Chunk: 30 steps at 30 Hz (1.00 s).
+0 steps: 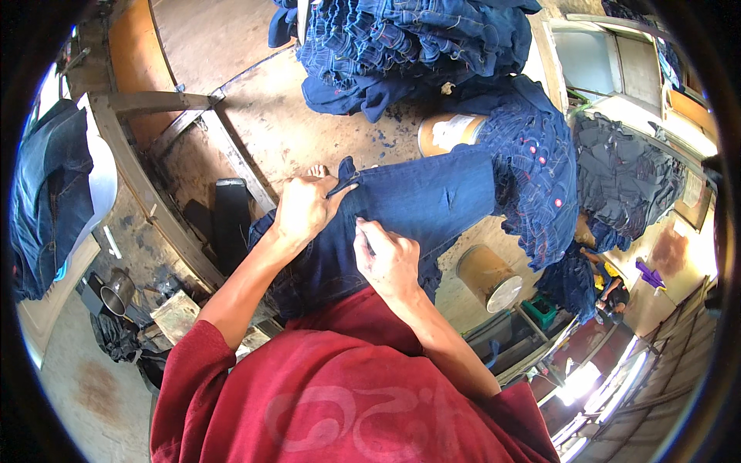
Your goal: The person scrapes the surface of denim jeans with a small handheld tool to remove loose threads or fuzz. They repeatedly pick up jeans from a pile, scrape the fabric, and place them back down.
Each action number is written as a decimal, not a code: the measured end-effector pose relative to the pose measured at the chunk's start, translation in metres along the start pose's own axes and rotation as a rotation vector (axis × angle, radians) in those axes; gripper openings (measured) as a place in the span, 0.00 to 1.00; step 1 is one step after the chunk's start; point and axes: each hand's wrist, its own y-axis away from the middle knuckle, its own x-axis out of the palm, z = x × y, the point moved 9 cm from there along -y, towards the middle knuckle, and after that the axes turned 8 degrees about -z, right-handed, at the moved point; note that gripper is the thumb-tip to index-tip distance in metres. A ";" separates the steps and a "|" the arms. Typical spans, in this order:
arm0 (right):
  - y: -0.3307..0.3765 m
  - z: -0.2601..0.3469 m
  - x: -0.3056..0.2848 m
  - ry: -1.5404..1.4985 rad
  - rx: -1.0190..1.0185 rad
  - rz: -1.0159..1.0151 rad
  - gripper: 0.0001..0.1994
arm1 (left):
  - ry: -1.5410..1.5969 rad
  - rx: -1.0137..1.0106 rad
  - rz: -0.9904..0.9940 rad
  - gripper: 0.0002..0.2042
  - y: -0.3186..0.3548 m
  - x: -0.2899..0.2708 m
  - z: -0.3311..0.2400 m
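1. plainly, the left hand is closed down to a pinch — thumb and forefinger hold a dark gathered fold of the denim garment.
2. the right hand is narrow, its fingers curled in and the tips close together at the cloth, just beside the left hand; i cannot tell whether it grips the fabric or something small.
3. the denim garment lies across the lap, in front of the red shirt, with one broad, flat part reaching right to the heap of blue denim.
4. beyond it is a stained brown floor, with a tall stack of folded jeans at the top of the view.
5. one drum lies to the right of the lap, and another drum is near the stack.
6. dark garments are piled at the far right; more denim hangs over a pale curved surface at the far left.
7. the left palm is turned from view, and the lower part of the garment is covered by the forearms and shirt — its full shape is hard to read.
8. at lower right, a person is too small to make out well, and glare washes out details nearby.
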 end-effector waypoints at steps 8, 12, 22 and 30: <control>0.001 -0.002 0.000 -0.031 0.042 0.033 0.02 | -0.018 -0.017 0.006 0.16 -0.003 -0.002 -0.003; 0.003 -0.001 0.002 0.070 0.015 0.022 0.03 | 0.002 -0.081 0.037 0.18 -0.002 0.000 0.001; 0.002 -0.003 0.001 0.067 0.020 0.027 0.02 | -0.038 -0.016 -0.015 0.16 -0.001 0.001 0.001; 0.001 -0.006 -0.001 -0.012 0.052 0.043 0.04 | -0.009 -0.059 0.013 0.20 -0.002 0.000 0.000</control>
